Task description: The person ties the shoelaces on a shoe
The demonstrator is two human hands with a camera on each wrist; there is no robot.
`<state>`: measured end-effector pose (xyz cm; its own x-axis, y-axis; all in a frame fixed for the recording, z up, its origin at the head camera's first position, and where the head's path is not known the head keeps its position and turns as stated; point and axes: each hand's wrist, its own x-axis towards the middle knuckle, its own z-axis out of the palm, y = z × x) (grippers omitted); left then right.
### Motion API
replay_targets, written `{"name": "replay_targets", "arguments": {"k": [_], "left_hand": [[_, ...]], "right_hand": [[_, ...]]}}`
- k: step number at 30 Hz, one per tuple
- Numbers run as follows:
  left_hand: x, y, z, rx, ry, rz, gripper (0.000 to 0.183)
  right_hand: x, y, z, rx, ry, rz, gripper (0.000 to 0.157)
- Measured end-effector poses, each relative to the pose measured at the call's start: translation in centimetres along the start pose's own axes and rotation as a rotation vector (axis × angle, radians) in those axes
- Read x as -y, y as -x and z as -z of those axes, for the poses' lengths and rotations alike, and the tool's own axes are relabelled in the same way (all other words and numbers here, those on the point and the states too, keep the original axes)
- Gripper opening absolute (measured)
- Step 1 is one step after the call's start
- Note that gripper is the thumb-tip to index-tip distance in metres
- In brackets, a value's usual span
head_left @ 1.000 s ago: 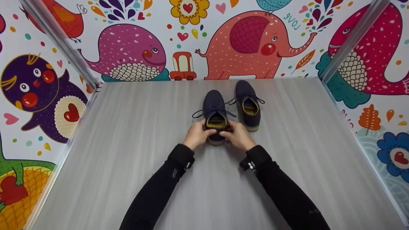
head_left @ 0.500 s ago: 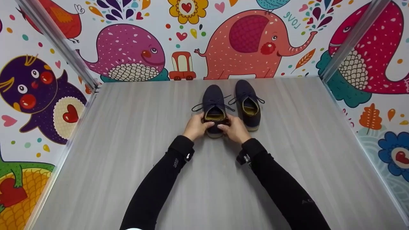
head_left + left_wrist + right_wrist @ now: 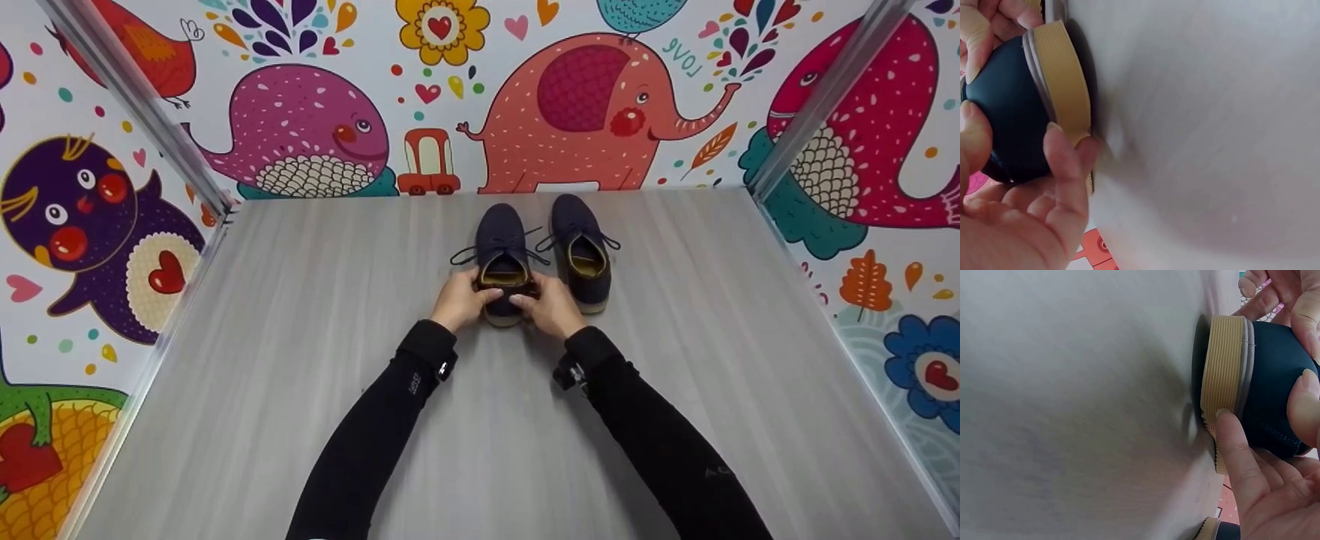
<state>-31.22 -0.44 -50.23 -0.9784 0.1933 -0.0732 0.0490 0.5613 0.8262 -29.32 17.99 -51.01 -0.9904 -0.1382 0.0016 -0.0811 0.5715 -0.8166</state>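
Observation:
A navy lace-up shoe with a tan ribbed sole stands toe toward the back wall, held at its heel from both sides. My left hand grips the left of the heel, its thumb on the back of the collar and a finger along the sole in the left wrist view. On the opposite side my right hand grips likewise, thumb on the heel and forefinger touching the sole edge. Bows of dark lace stick out on both sides. The matching shoe stands just right of it, untouched.
The pale grey wood-grain surface spreads around the shoes. A cartoon-printed back wall rises close beyond the toes. Printed side panels with metal corner strips bound the surface left and right.
The held shoe has slid slightly forward toward the back wall, level with its mate, both hands moving along with it. Over the last half second it has stayed put.

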Motion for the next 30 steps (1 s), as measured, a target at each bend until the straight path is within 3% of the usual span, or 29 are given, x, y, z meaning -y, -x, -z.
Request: {"name": "replay_targets", "arguments": {"k": [18, 23, 30], "left_hand": [[0.1, 0.1, -0.1, -0.003, 0.01, 0.003, 0.062], [0.0, 0.1, -0.4, -0.008, 0.008, 0.0, 0.062], [-0.1, 1.3, -0.5, -0.002, -0.03, -0.005, 0.066]], "right_hand": [[0.0, 0.1, -0.1, 0.008, -0.03, 0.016, 0.04], [-0.2, 0.3, 0.3, 0.017, -0.04, 0.003, 0.046], [-0.7, 1.9, 1.5, 0.06, 0.108, 0.012, 0.063]]}}
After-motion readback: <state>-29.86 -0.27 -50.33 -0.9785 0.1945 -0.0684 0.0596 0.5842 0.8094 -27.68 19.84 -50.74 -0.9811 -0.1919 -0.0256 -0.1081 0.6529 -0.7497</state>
